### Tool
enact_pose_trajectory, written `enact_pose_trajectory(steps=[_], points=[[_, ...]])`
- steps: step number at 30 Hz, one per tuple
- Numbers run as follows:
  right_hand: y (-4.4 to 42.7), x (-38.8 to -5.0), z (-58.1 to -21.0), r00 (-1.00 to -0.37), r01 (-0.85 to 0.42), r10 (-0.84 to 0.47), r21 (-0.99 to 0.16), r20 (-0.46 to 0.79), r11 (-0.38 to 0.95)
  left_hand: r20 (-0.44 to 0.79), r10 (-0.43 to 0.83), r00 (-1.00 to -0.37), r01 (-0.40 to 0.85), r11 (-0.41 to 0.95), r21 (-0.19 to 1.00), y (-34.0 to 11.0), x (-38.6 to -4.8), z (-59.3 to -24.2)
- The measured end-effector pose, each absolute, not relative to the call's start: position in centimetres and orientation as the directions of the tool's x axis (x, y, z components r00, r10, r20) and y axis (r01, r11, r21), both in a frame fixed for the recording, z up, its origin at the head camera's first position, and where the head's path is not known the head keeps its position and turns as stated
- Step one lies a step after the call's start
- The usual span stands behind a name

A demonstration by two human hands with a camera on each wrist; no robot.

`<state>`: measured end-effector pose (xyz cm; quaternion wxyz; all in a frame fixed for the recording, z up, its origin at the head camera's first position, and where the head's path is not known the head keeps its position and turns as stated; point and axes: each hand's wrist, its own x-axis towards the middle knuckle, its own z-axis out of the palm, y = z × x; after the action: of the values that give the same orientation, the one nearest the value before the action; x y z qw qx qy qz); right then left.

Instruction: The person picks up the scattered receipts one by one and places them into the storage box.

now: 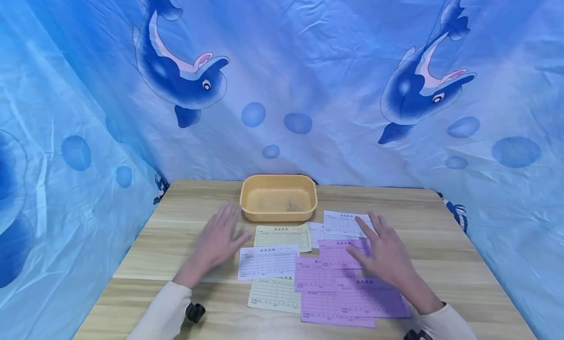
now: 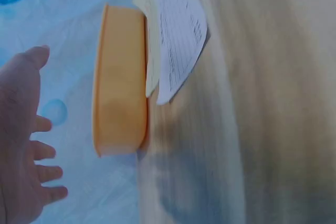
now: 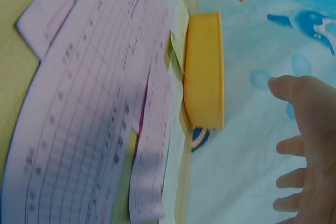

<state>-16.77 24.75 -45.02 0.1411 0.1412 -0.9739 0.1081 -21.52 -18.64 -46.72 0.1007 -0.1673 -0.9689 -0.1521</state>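
Observation:
My left hand [image 1: 217,238] hovers over the wooden table with fingers spread, just left of the printed paper forms. Nothing is in it. On the other side, my right hand [image 1: 387,252] is held above the purple forms [image 1: 372,301], its fingers also apart and holding nothing. The loose forms overlap: a white one [image 1: 268,262] lies across two pale green ones [image 1: 282,236] at the left, while other white sheets [image 1: 341,222] lie at the upper right. Behind them stands a yellow-orange plastic basin [image 1: 278,216], with a small dark patch on its floor.
The light wooden table [image 1: 176,208] ends at a blue curtain [image 1: 282,85] printed with dolphins, which hangs behind and along both sides. Dark and white striped cloth bits [image 1: 456,214] show at the table's far corners. A dark band [image 1: 195,311] is on the left wrist.

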Motion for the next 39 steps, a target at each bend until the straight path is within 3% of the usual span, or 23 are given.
enact_pose_trajectory(steps=[9, 20, 26, 33, 39], points=[[27.5, -17.3, -45.2, -0.919, -0.296, -0.2, -0.261, 0.34, 0.919, 0.297, 0.211, -0.931, 0.335, 0.816, 0.471, -18.7, -25.6, -47.1], [30.3, -18.4, -47.3, -0.948, -0.232, -0.087, -0.478, 0.306, 0.847, 0.266, 0.162, -0.95, 0.299, 0.712, 0.636, -18.6, -28.7, -49.0], [31.1, -18.7, -48.5, -0.983, -0.13, -0.022, -0.613, 0.181, 0.779, 0.267, 0.188, -0.945, 0.322, 0.67, 0.669, -18.5, -29.5, -49.8], [31.2, -18.9, -50.0, -0.998, -0.019, 0.022, -0.659, 0.054, 0.752, 0.272, 0.178, -0.946, 0.32, 0.663, 0.677, -18.7, -29.9, -50.4], [31.2, -19.1, -51.0, -0.999, 0.002, 0.028, -0.663, 0.029, 0.749, 0.282, 0.177, -0.943, 0.326, 0.659, 0.678, -18.7, -29.9, -50.6]])
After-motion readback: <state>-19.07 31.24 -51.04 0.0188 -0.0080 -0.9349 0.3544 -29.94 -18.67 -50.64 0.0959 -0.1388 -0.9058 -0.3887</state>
